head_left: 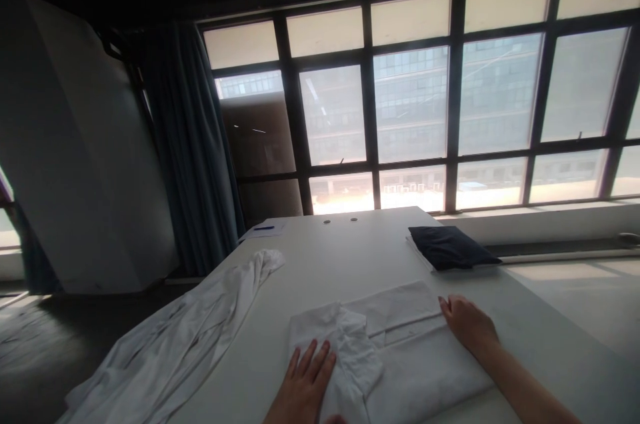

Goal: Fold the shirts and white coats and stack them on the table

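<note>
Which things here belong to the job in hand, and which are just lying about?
Likely in the job:
white garment, touched by left hand and right hand
table

Likely lying about:
crumpled white cloth
dark folded cloth
blue pen on paper

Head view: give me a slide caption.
Left hand flat on a folded white fabric garment, right hand at its edge, on a white tabletop.
</note>
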Available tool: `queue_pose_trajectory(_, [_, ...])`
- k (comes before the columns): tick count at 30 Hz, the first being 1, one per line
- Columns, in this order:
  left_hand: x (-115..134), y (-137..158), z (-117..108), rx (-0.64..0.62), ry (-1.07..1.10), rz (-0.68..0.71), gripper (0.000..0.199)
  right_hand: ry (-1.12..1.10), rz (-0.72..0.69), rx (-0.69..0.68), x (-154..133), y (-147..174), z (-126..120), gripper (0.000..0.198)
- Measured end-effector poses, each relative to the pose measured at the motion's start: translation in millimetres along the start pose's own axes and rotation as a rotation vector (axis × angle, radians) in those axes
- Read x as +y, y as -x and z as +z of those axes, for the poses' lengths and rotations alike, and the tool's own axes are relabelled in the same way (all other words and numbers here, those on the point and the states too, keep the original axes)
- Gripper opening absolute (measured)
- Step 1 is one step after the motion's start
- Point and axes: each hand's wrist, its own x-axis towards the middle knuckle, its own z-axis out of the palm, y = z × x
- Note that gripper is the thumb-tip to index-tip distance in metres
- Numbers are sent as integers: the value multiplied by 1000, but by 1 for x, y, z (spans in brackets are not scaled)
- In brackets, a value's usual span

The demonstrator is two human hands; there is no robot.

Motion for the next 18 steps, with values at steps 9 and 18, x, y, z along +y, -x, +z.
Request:
queue_pose_trajectory(9, [-13,-6,22,26,-52,2,78,-134,-21,-77,-9,-1,10,32])
queue_pose_trajectory(18, [-2,1,-4,7,-29,43,91,-444,-43,-210,10,-26,-1,49])
